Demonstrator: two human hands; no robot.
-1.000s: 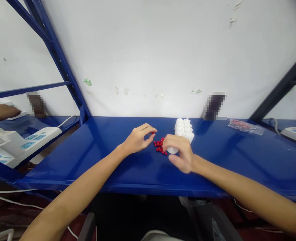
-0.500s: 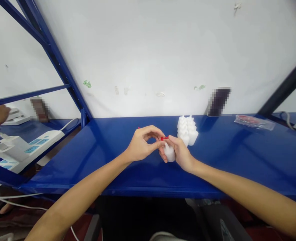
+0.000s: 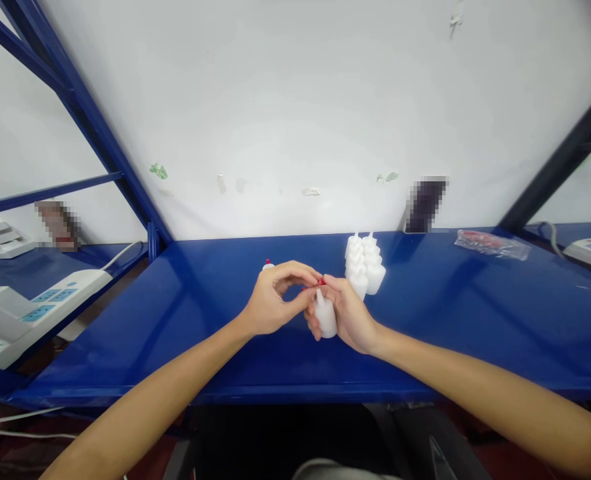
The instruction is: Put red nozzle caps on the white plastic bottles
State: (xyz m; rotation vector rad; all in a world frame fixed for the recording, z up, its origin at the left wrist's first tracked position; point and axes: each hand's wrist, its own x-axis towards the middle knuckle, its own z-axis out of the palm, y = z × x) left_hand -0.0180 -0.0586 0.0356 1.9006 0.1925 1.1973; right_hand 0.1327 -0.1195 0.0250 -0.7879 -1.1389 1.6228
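My right hand (image 3: 353, 313) is closed around a small white squeeze bottle (image 3: 326, 319), whose pointed nozzle tilts up and to the left. At the fingertips of both hands, just above the nozzle, are small red caps (image 3: 321, 281); their exact number is hard to make out. My left hand (image 3: 280, 300) pinches at this red plastic with thumb and forefinger. Partly hidden behind my left hand stands another white bottle with a red cap (image 3: 268, 261) on its tip. Several uncapped white bottles (image 3: 374, 275) stand in two rows beyond my right hand.
The blue table (image 3: 455, 327) runs along a white wall. Toward the back right lies a clear plastic bag (image 3: 493, 244) with something red inside. A blurred dark upright object (image 3: 425, 205) leans on the wall. At left are a blue frame post (image 3: 100, 147) and a power strip (image 3: 50, 300).
The view has shifted a little to the right. The red plastic and the held bottle remain together between my hands. The capped bottle behind my left hand shows more now.
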